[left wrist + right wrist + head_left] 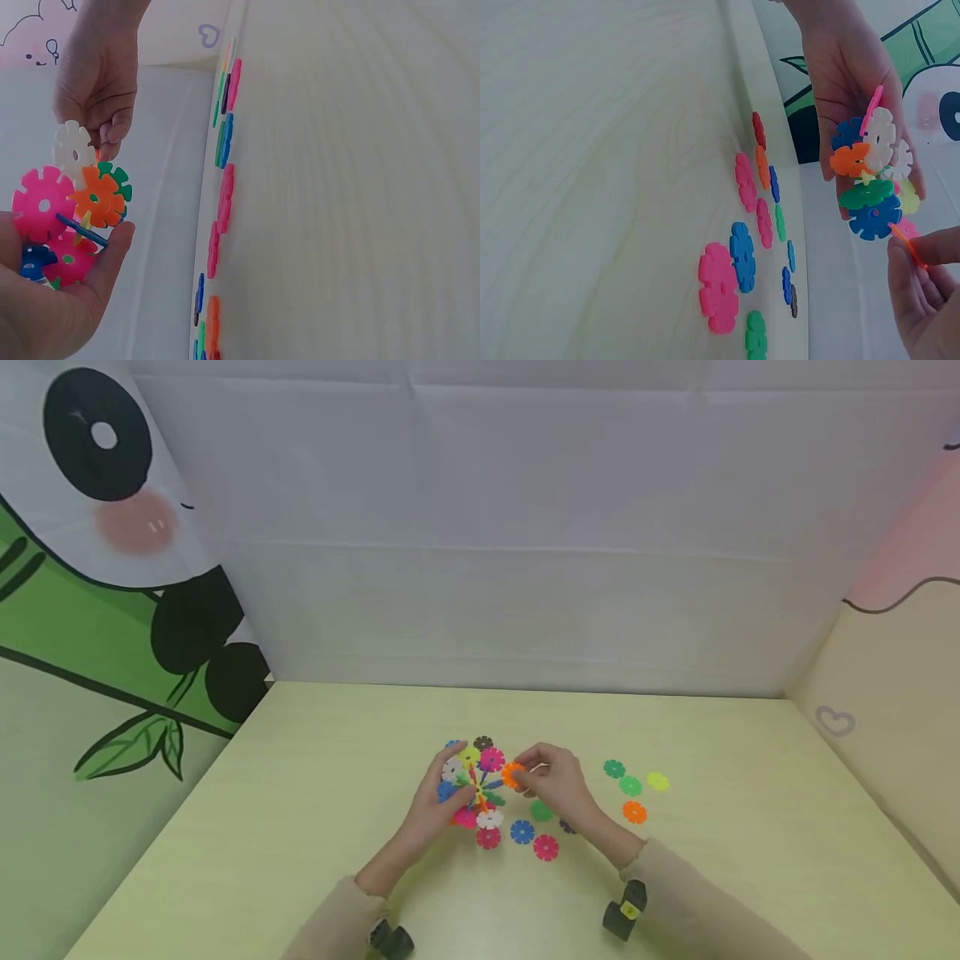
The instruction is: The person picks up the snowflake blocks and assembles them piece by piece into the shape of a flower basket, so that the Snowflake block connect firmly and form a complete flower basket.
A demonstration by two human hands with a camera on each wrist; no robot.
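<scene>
A cluster of interlocked notched plastic discs (480, 789) in many colours is held up in the left hand (437, 802), whose fingers and thumb curl round its left side. In the left wrist view, pink, orange, white, green and blue discs (43, 205) show beside the left hand (56, 307). The right hand (555, 783) pinches an orange disc (513, 775) between thumb and fingers at the cluster's right side. In the right wrist view, that orange disc (909, 246), seen edge-on in the right hand (930, 289), meets a blue disc (875, 218) of the cluster.
Loose discs lie on the pale table (300, 827): a blue one (522, 832), a pink one (546, 847) and a green one (541, 811) near the hands. Farther right are green discs (631, 786), a yellow one (657, 782) and an orange one (634, 812).
</scene>
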